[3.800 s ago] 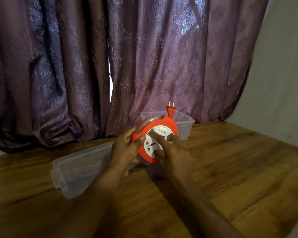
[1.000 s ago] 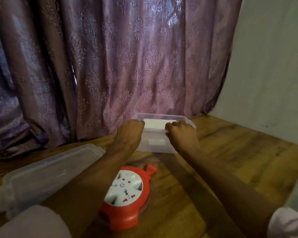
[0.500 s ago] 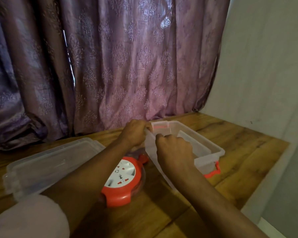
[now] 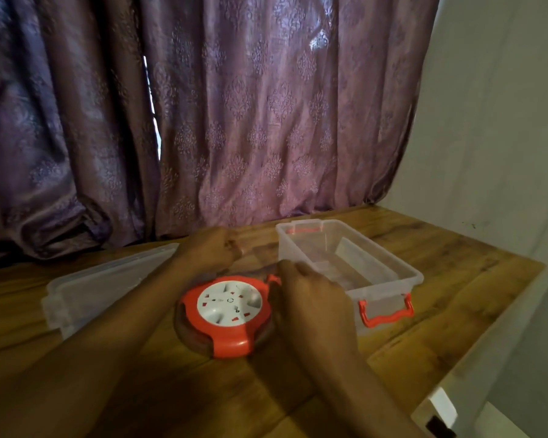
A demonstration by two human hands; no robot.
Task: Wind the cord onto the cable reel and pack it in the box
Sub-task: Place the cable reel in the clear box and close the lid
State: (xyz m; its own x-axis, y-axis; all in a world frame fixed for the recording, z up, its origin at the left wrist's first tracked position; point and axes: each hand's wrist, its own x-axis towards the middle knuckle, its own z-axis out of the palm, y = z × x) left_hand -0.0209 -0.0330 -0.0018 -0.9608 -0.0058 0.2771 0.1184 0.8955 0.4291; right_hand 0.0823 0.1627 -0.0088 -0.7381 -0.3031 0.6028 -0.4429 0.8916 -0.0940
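Observation:
The orange and white cable reel point(image 4: 225, 314) lies flat on the wooden table, its cord wound in. To its right stands the clear plastic box point(image 4: 404, 268), open, with an orange latch handle on its near end. My left hand point(image 4: 208, 251) hovers behind the reel, fingers curled with nothing in them, apart from the box. My right hand point(image 4: 307, 292) hangs between the reel and the box's left wall, fingers loose and holding nothing, covering the reel's orange plug end.
The box's clear lid point(image 4: 102, 289) lies on the table left of the reel. A purple patterned curtain point(image 4: 250, 121) hangs along the far edge. The table's right edge point(image 4: 487, 317) runs close beside the box, with a pale wall beyond.
Both hands have let go of the box rim and drawn back toward the reel. The box now stands lengthwise just right of the reel.

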